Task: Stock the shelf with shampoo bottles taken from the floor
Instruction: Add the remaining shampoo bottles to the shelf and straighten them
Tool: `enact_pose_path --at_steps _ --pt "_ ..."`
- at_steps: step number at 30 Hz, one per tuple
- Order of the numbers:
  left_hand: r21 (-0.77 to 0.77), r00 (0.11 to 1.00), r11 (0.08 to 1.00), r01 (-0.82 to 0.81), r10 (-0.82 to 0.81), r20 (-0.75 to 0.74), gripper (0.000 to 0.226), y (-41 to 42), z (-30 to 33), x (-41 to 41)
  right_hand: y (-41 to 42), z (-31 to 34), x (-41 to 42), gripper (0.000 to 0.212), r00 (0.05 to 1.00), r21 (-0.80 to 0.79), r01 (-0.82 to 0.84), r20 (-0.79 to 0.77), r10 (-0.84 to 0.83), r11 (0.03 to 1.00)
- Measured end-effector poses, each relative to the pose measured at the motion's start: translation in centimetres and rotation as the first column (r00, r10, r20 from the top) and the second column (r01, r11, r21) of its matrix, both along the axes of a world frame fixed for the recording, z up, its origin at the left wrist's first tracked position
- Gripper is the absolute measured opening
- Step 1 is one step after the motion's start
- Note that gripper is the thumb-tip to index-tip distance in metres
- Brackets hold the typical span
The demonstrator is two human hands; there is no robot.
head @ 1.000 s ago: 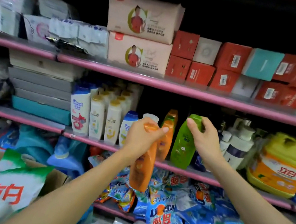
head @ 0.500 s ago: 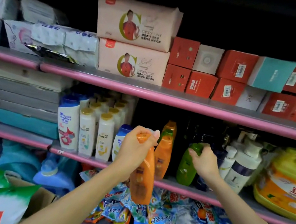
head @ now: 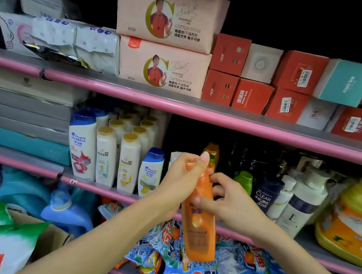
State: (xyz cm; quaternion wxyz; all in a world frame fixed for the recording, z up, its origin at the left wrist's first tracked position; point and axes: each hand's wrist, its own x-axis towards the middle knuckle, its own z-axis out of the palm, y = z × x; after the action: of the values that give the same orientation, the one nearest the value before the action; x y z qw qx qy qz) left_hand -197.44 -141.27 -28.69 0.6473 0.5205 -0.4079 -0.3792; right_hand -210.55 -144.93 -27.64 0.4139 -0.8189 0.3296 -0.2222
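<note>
Two hands hold one orange shampoo bottle [head: 200,220] before the shelf [head: 202,114]: the left hand [head: 182,182] grips its cap end, the right hand [head: 229,199] pinches its middle.

A dark open gap on the pink-edged middle shelf [head: 104,192] lies between the small blue-capped white bottle [head: 150,172] and the green plastic bottle [head: 244,181]. An orange bottle standing at the back [head: 212,150] partly fills it. The pink-edged upper shelf [head: 202,114] limits overhead clearance.
</note>
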Motion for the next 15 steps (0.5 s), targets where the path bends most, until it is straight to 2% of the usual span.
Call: enact_pose_path --at_steps 2,3,5,6,7,8,11,13,14,15 --pt "-0.01 0.999 1.0 0.008 -0.007 0.042 0.025 0.3 -0.8 0.4 -0.2 -0.3 0.2 0.042 0.996 0.114 -0.031 0.087 0.021 0.993" --pt "-0.005 0.997 1.0 0.011 -0.011 0.078 0.024 0.5 -1.2 0.5 -0.4 -0.4 0.3 0.045 0.995 0.163 -0.078 0.082 0.065 0.984" --pt "0.009 0.988 1.0 -0.004 0.003 0.157 0.021 0.9 -2.4 0.7 -1.5 0.3 0.2 0.043 0.979 0.207 -0.176 -0.066 0.193 0.962" --pt "0.015 0.979 1.0 -0.025 0.021 0.2 0.02 1.0 -2.8 0.7 -2.4 1.0 0.2 0.036 0.961 0.18 -0.185 -0.172 0.216 0.966" --pt "0.021 0.97 0.999 -0.049 0.043 0.239 0.02 1.0 -3.0 0.7 -3.7 1.7 0.4 0.025 0.957 0.119 -0.156 -0.229 0.18 0.981" --pt "0.026 0.962 0.997 -0.078 0.069 0.264 0.021 0.8 -3.1 0.8 -5.1 2.4 0.6 0.017 0.971 0.046 -0.082 -0.219 0.09 0.996" --pt "0.03 0.941 0.986 -0.164 0.148 0.304 0.025 -0.6 -2.7 0.7 -9.8 3.5 2.3 0.017 0.962 -0.195 0.228 -0.106 -0.252 0.954" --pt "0.037 0.904 0.976 -0.214 0.183 0.387 0.025 -2.0 -2.2 0.3 -12.8 3.4 3.8 0.026 0.911 -0.385 0.264 -0.201 -0.359 0.885" --pt "0.03 0.85 0.971 -0.237 0.192 0.491 0.027 -2.6 -2.0 -0.1 -14.2 3.3 4.6 0.03 0.885 -0.432 0.242 -0.268 -0.38 0.869" --pt "0.015 0.771 0.968 -0.25 0.19 0.609 0.033 -3.1 -1.9 -0.6 -15.5 3.1 5.3 0.033 0.872 -0.412 0.231 -0.315 -0.376 0.881"
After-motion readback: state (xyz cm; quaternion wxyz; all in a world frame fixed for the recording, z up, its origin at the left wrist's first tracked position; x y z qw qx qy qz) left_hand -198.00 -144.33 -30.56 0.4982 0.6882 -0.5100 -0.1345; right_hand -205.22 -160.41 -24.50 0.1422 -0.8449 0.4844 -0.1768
